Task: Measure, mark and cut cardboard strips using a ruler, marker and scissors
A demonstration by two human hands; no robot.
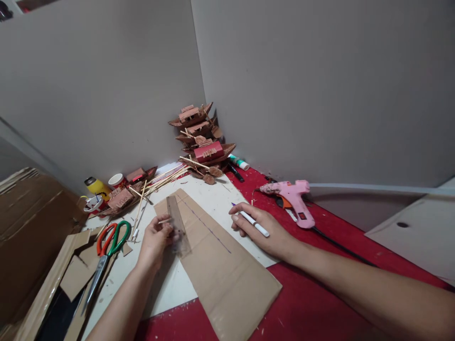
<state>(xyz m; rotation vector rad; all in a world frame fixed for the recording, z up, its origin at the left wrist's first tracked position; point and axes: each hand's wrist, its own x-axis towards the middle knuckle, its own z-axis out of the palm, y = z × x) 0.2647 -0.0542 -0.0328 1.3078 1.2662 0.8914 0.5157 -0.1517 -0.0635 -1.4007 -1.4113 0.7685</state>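
Observation:
My left hand is closed on a clear plastic ruler, which lies along the left edge of a long cardboard strip. A dashed pen line runs lengthwise down the strip's upper half. In my right hand, beside the strip's right edge, is a white marker pen with its dark tip pointing up and left. The pen tip sits off the cardboard, over the white sheet underneath.
Scissors with orange and green handles lie left by cardboard scraps. A pink glue gun rests right, its black cord trailing. Model boats are stacked in the corner. Cups, a yellow bottle and thin sticks stand or lie behind.

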